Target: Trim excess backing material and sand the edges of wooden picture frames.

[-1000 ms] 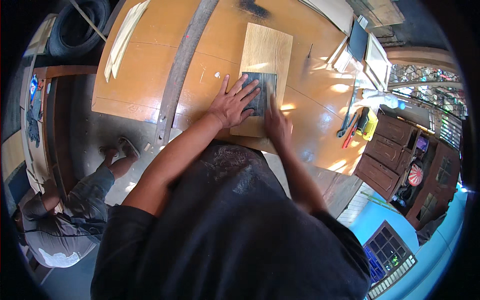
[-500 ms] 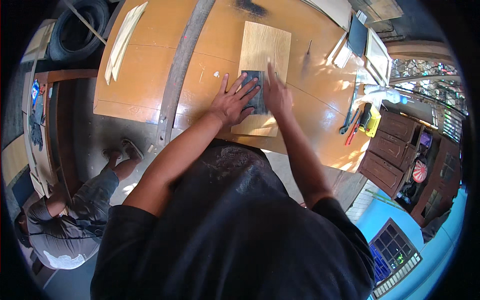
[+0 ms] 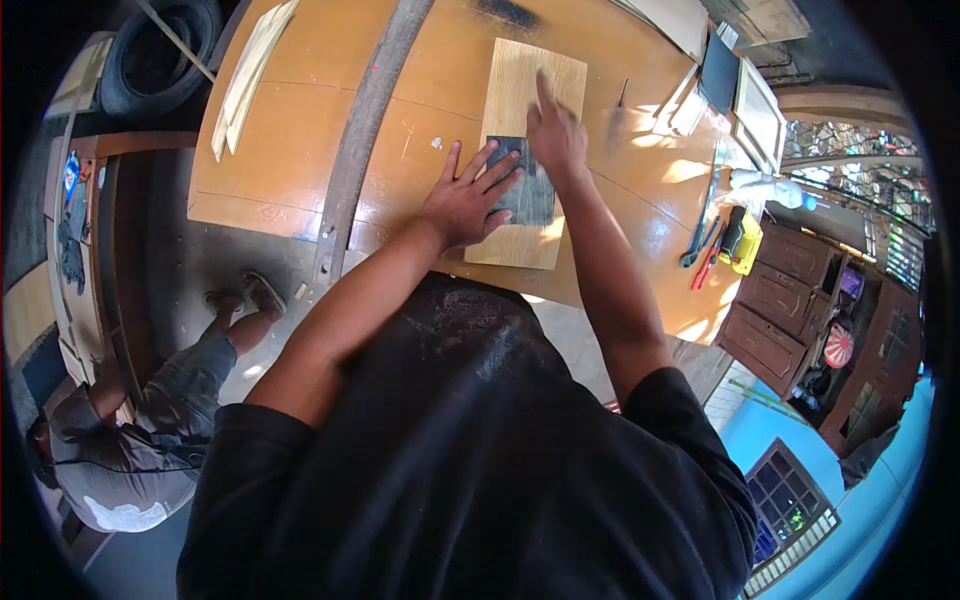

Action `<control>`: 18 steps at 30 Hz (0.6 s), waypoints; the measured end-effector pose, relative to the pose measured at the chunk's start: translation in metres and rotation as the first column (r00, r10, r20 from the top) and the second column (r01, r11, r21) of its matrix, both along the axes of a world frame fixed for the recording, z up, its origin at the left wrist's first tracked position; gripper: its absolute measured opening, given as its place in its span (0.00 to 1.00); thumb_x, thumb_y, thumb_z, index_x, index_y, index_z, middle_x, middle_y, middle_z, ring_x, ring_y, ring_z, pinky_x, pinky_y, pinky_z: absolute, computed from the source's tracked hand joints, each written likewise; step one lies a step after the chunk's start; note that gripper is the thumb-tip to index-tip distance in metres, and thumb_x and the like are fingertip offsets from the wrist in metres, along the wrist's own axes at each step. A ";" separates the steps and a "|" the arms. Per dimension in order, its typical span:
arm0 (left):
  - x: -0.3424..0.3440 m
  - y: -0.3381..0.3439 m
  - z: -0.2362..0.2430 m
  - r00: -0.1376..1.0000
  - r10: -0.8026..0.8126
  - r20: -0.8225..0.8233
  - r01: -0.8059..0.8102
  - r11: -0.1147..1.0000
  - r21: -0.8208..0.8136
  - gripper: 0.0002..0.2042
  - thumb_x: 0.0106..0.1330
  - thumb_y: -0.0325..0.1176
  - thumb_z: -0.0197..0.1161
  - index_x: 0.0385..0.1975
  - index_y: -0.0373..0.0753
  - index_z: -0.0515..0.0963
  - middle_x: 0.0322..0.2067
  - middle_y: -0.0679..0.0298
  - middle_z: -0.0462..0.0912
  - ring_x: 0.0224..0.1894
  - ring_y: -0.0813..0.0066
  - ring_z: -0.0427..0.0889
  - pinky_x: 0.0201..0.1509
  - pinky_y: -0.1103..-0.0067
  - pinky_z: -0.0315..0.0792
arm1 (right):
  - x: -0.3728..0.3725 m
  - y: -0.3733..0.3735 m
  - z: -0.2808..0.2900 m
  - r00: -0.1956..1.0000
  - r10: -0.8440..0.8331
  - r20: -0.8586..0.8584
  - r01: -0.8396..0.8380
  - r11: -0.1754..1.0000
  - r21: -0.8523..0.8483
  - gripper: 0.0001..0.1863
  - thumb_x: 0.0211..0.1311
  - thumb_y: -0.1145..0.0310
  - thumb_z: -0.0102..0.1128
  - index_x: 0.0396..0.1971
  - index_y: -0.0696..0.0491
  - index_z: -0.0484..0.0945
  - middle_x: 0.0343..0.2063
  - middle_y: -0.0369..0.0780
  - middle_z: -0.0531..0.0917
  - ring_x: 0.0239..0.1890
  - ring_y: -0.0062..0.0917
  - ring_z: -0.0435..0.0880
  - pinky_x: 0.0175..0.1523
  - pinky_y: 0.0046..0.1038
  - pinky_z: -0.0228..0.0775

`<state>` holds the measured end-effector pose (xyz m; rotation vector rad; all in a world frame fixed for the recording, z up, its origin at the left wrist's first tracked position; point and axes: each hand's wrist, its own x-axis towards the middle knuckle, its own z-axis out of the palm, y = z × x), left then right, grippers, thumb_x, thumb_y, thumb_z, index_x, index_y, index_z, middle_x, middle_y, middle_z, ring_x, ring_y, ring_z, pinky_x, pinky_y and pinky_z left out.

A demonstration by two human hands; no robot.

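My left hand [image 3: 463, 207] lies spread over the left part of a flat, dark grey rectangular piece [image 3: 537, 205]. That piece rests on a light wood-grain board [image 3: 510, 250], which lies lengthwise away from me on the orange-brown table [image 3: 420, 130]. Over the board's right side, just beyond the dark piece, is my right hand [image 3: 560, 140]. Its forefinger stretches toward the board's far end and its thumb stands apart; motion blurs the fingertip. No held thing shows in the right hand, and whether it touches the board I cannot tell.
A long grey wooden bar [image 3: 365, 130] crosses the table to the left, with pale strips [image 3: 250, 85] beyond. Right are red-handled pliers [image 3: 706, 268], a yellow-black tool [image 3: 741, 240] and a thin dark tool [image 3: 622, 93]. Another person [image 3: 140, 440] sits at lower left.
My right hand has moved slightly away from me along the board, its forefinger stretched out. My left hand stays spread on the dark piece.
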<state>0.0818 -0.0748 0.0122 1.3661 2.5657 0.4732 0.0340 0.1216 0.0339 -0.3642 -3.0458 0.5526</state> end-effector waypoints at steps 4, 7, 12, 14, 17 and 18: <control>-0.002 -0.002 0.002 1.000 0.015 -0.002 -0.015 0.998 -0.064 0.32 0.67 0.54 0.50 0.70 0.52 0.58 0.74 0.71 0.47 0.76 0.65 0.37 0.72 0.44 0.31 | 0.138 -0.015 -0.022 0.998 0.051 0.045 -0.054 0.995 0.078 0.34 0.62 0.63 0.56 0.69 0.43 0.58 0.30 0.47 0.83 0.29 0.41 0.85 0.30 0.44 0.76; -0.002 -0.003 0.004 1.000 -0.004 -0.012 0.003 0.999 -0.044 0.32 0.67 0.54 0.49 0.70 0.52 0.57 0.74 0.72 0.46 0.76 0.65 0.37 0.72 0.44 0.31 | 0.218 -0.030 -0.011 0.992 0.067 -0.104 -0.068 0.998 -0.011 0.38 0.58 0.69 0.60 0.70 0.43 0.58 0.31 0.46 0.84 0.26 0.37 0.84 0.26 0.37 0.75; -0.001 0.001 0.006 0.999 -0.026 0.020 0.027 0.997 -0.079 0.32 0.68 0.54 0.49 0.70 0.52 0.57 0.74 0.72 0.45 0.76 0.65 0.36 0.72 0.44 0.31 | 0.096 -0.012 -0.004 0.977 -0.046 0.208 0.055 0.998 -0.036 0.31 0.67 0.62 0.49 0.70 0.43 0.58 0.44 0.53 0.82 0.39 0.48 0.84 0.43 0.47 0.75; -0.003 0.002 0.006 1.000 -0.020 0.004 0.020 0.997 -0.076 0.32 0.68 0.54 0.49 0.70 0.52 0.57 0.74 0.71 0.46 0.76 0.64 0.36 0.72 0.44 0.31 | 0.027 -0.001 -0.008 0.999 -0.023 0.049 0.024 1.000 -0.016 0.30 0.68 0.60 0.47 0.69 0.42 0.58 0.41 0.53 0.82 0.38 0.48 0.83 0.43 0.48 0.75; -0.004 0.000 0.001 1.000 0.000 -0.018 0.000 1.000 -0.027 0.32 0.68 0.54 0.49 0.70 0.52 0.58 0.74 0.71 0.46 0.76 0.64 0.36 0.72 0.44 0.31 | 0.010 -0.005 0.004 0.998 -0.029 0.058 0.030 0.999 -0.019 0.29 0.68 0.61 0.48 0.69 0.42 0.58 0.40 0.52 0.83 0.38 0.49 0.83 0.42 0.48 0.75; -0.002 -0.001 0.000 1.000 -0.003 -0.016 0.003 1.000 -0.028 0.32 0.68 0.54 0.49 0.70 0.52 0.58 0.74 0.71 0.46 0.76 0.64 0.36 0.72 0.44 0.31 | 0.016 -0.008 0.007 0.994 -0.037 0.104 0.039 0.999 -0.021 0.29 0.68 0.61 0.48 0.69 0.42 0.59 0.40 0.52 0.83 0.38 0.49 0.83 0.42 0.48 0.75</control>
